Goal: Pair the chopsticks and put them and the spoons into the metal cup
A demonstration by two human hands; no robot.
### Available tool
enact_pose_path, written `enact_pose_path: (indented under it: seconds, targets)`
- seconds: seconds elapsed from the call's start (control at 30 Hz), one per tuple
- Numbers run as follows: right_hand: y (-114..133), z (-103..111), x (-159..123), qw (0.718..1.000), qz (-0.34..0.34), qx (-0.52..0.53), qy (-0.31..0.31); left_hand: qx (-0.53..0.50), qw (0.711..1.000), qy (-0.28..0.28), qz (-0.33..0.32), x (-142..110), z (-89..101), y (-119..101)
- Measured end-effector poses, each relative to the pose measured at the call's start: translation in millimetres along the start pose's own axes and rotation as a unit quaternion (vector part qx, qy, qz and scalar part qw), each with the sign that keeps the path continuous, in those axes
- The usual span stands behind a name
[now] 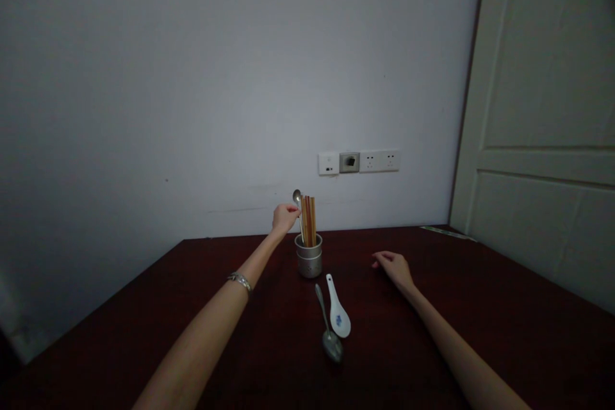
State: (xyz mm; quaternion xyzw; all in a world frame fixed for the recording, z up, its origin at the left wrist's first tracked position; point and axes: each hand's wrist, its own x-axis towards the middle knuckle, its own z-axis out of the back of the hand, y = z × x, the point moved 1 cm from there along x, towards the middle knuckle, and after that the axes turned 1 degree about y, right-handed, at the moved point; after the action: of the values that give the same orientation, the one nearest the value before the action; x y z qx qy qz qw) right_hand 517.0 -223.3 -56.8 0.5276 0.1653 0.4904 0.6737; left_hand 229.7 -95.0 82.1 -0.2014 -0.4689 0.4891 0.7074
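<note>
My left hand is closed in a pinch on the thin handle of a metal spoon. That spoon stands bowl-up at the left side of a silvery metal utensil holder, its lower end inside the rim. Several wooden chopsticks stand upright in the same holder. On the table in front of it lie a white soup spoon with a blue mark and a larger metal spoon, side by side. My right hand rests on the tabletop right of the holder, fingers curled together, holding nothing visible.
The dark red table meets a pale wall at its back edge. Wall sockets sit above the table, behind the holder. A light panelled door stands at the right. A thin strip lies near the back right corner.
</note>
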Motion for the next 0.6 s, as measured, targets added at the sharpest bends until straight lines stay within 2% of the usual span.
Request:
enact_pose_path:
  seconds: [0.6]
  targets:
    - [2.8, 0.3, -0.8, 1.000, -0.001, -0.010, 0.004, 0.056, 0.997, 0.050, 0.012, -8.4, -9.7, 31.2]
